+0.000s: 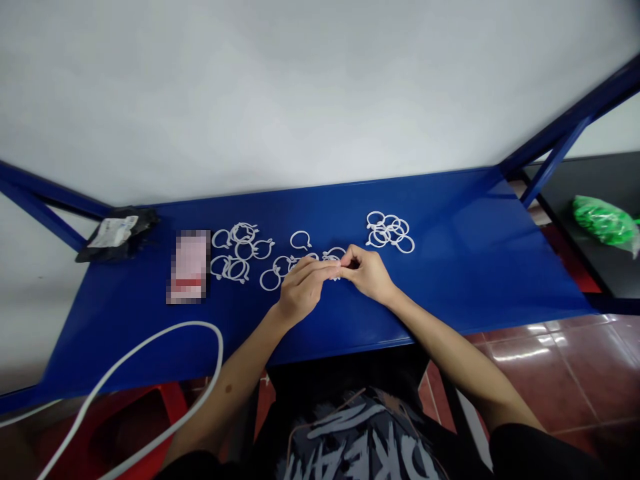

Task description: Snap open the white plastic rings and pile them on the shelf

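Both hands meet over the middle of a blue shelf. My left hand and my right hand pinch together on a small white plastic ring, fingers closed around it. Several loose white rings lie scattered to the left of my hands. A single ring lies just behind them. A tighter cluster of white rings sits behind and to the right of my right hand.
A pink blurred card and a black packet with a white label lie at the left end. A white cable loops over the front left edge. A green bag rests on a black surface at right.
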The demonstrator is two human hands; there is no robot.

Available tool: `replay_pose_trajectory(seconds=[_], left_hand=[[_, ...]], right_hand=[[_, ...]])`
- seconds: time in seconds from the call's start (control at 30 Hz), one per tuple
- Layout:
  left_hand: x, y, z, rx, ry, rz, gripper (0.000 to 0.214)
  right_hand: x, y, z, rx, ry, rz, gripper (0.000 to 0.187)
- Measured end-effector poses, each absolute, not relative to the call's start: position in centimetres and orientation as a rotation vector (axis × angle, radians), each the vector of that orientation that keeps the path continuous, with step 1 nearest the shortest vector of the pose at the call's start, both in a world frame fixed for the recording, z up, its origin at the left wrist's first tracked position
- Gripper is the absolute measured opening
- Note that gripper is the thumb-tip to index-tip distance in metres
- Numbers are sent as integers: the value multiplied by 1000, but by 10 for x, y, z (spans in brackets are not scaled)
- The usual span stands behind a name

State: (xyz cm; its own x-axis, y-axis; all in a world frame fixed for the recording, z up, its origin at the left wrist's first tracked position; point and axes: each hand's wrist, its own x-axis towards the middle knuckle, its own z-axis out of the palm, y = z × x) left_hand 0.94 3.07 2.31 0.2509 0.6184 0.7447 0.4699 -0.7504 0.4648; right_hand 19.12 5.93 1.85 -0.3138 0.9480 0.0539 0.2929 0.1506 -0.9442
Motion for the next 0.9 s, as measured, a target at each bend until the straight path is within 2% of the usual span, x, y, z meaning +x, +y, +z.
replay_pose_trajectory(seconds=[0.17,0.27,0.47,0.57,0.7,0.9], left_hand=[[6,30,26,2272,1232,1577,24],[0,33,29,2191,1341,1605,20],[-6,44,21,2300,1660,1232,19],[-4,44,18,2384,1776,1161,16],[0,39,24,2428,1680,1151,21],[1,35,27,2459,1416,913,39]], right_hand=[[193,60,15,-1246,-1840,958,51],[195,62,13,-1241,-1834,957,49],[195,62,16,-1155,-1768,1079,42],[195,61,17,-1136,-1709,1159,38],[195,62,17,-1106,-1625,1238,34],[196,64,19,-1092,-1565,1277,33]])
